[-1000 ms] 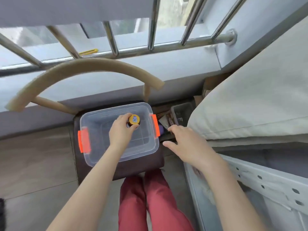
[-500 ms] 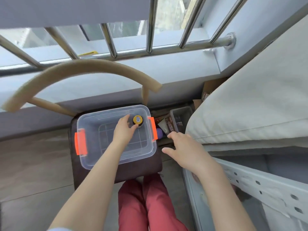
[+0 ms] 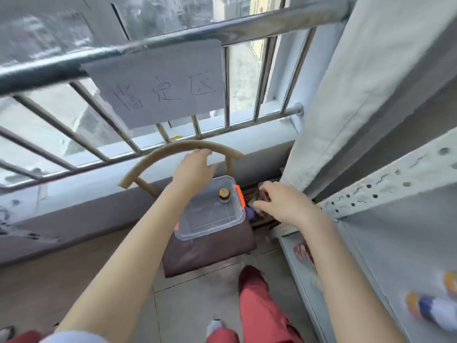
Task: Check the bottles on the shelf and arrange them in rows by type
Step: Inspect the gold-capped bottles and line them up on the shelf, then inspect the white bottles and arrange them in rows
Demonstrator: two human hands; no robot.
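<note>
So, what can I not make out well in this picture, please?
Head view, the only one:
- Bottles on the shelf: motion blur, and the right edge cuts one; types unreadable.
- Small bottle on the clear box: too small to read its label.
- Clutter beside the box: covered by the right hand; whether that hand holds anything cannot be told.

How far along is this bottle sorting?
Done: one yellow-capped bottle stands at the clear box. In hand: nothing that I can see; the left hand is open, the right hand hovers beside the box. Left: blurred bottles on the shelf.
</note>
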